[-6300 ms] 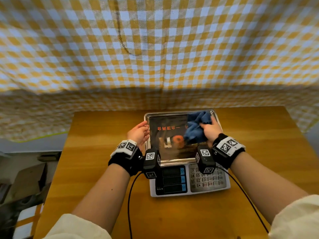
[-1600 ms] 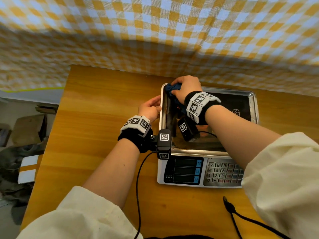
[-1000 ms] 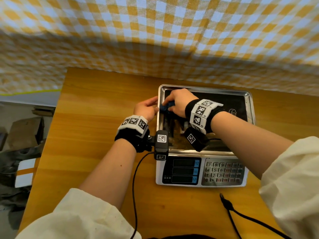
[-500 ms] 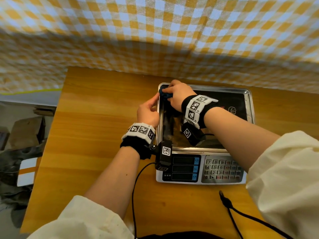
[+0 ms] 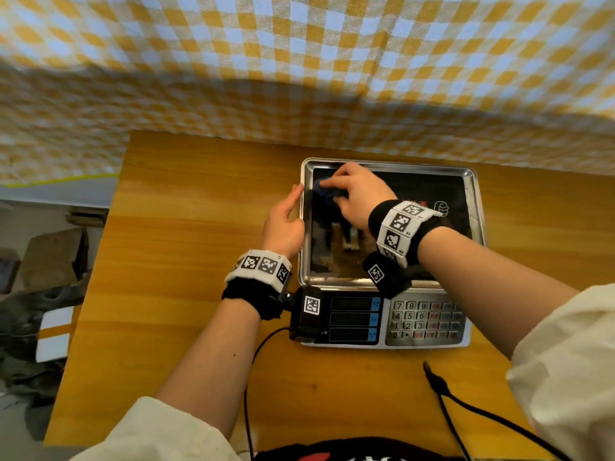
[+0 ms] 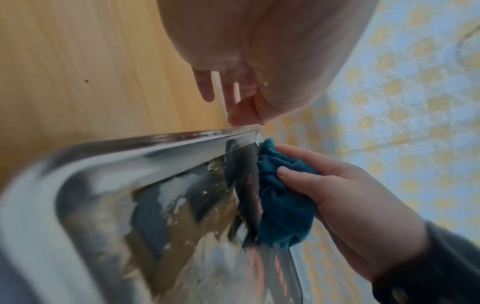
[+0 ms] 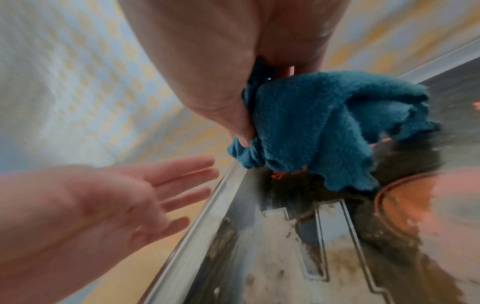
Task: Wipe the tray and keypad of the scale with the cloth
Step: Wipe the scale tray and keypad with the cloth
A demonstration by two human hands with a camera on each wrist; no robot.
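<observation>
our right hand (image 5: 357, 197) holds the bunched blue cloth (image 7: 324, 127) in curled fingers, pressing it into the far left corner of the steel tray (image 5: 474, 207). our left hand (image 5: 283, 224) lies flat and relaxed, fingers straight, along the tray's left rim, holding nothing. we judge the cloth soft and light, best kept balled in the palm; the tray is stiff and slick, so it may slide. the keypad (image 5: 426, 319) shows digits 0–9; red marks in the tray are unreadable.
</observation>
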